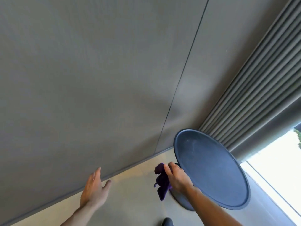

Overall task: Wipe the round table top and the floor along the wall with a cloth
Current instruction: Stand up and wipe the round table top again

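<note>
A round dark blue-grey table top with a raised rim stands at the lower right, its round base on the pale floor. My right hand is at the table's left edge, closed on a bunched purple cloth that hangs down beside the rim. My left hand is held out flat with fingers apart, holding nothing, over the floor close to the base of the grey wall.
A dark skirting strip runs where wall meets floor. Pleated grey curtains hang at the right beside a bright window. A dark rounded object shows at the bottom edge.
</note>
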